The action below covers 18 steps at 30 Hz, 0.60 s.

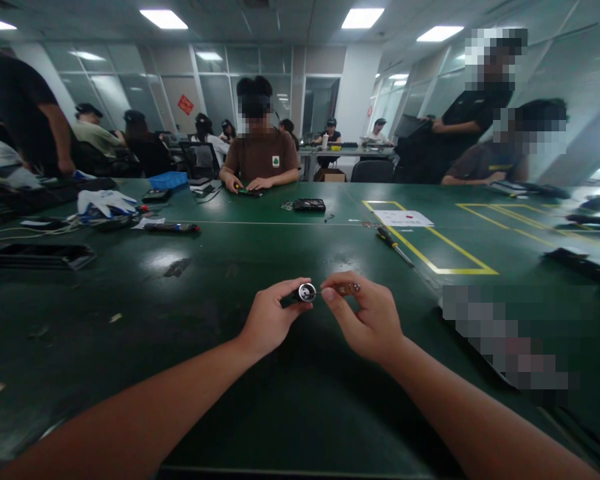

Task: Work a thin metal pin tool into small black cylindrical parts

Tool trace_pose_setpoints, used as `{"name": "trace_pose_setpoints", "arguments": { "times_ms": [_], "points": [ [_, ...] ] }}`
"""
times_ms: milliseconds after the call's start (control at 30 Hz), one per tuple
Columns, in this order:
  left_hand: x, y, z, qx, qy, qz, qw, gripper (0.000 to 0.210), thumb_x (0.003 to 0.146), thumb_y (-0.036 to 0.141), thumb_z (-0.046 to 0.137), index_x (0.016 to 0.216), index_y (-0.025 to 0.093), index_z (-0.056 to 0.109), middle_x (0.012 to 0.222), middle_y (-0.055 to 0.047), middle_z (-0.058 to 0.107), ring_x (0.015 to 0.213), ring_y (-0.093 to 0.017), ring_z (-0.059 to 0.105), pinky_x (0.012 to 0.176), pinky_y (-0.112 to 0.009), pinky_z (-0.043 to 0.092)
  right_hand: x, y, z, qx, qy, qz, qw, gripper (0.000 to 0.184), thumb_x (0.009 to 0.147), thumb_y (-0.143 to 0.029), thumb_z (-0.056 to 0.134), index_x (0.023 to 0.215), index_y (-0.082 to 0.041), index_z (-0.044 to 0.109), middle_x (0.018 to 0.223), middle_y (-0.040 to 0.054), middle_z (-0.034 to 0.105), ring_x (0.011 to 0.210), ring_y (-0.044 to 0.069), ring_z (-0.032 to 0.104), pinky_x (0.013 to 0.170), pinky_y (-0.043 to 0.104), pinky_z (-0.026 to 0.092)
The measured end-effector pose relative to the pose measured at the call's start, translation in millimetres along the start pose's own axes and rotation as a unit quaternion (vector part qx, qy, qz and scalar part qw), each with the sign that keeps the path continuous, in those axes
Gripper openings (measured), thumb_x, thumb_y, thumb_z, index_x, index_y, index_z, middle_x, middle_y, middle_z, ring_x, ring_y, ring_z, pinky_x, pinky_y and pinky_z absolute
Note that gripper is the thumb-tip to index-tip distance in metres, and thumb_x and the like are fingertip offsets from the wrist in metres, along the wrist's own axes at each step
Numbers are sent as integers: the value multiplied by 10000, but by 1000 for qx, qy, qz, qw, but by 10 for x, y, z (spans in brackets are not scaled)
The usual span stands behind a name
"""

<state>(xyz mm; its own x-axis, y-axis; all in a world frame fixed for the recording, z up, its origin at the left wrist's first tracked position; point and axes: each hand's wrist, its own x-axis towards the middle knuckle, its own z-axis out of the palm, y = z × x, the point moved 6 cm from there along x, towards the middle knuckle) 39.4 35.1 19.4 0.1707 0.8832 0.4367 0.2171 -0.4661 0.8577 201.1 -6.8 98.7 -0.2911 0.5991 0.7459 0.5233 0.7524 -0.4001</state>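
My left hand (270, 317) is closed around a small dark cylinder with a silver rim (307, 292), thumb below and fingers above. Its round end faces me and shows a pale inside with dark spots. Just to the right, my right hand (367, 313) pinches thumb and index finger together close to that rim. Something thin seems to stick out from the pinch toward the cylinder, too small to name. Small shiny bits (354, 287) show at the curled fingers of the same hand. Both hands are above the green tabletop (205, 373).
Ahead on the right lies a screwdriver (395, 247) beside yellow tape and a paper sheet (404, 218). A black device (309, 205) sits farther back. White gloves (106, 203), a dark pen-like tool (171, 228) and a blue bin (168, 181) are at left. A person (260, 153) works opposite.
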Motion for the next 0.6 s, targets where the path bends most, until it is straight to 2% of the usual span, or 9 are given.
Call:
{"name": "trace_pose_setpoints", "arguments": {
  "times_ms": [233,400,600],
  "points": [
    [0,-21,5,3,-2,2,1000,366,833,194,783,1193,246,744,1232,-55,747,1155,-249,693,1096,-445,494,20,-8,13,-3,-12,-7,1000,91,955,-219,576,909,-206,653,770,21,727,668,160,683,637,278,509],
    [0,-18,1,7,-2,15,1000,387,827,170,784,1205,243,739,1236,-50,746,1159,-243,690,1095,-435,495,14,6,-4,1,9,-6,1000,85,963,-228,579,928,-205,653,810,28,736,688,160,688,648,278,514],
    [-2,9,-2,15,-2,27,1000,368,831,177,781,1190,253,748,1235,-58,744,1165,-253,686,1086,-438,503,15,14,19,-7,-11,-3,1000,87,959,-230,573,938,-206,654,800,32,736,691,169,692,654,290,518]
  ]
}}
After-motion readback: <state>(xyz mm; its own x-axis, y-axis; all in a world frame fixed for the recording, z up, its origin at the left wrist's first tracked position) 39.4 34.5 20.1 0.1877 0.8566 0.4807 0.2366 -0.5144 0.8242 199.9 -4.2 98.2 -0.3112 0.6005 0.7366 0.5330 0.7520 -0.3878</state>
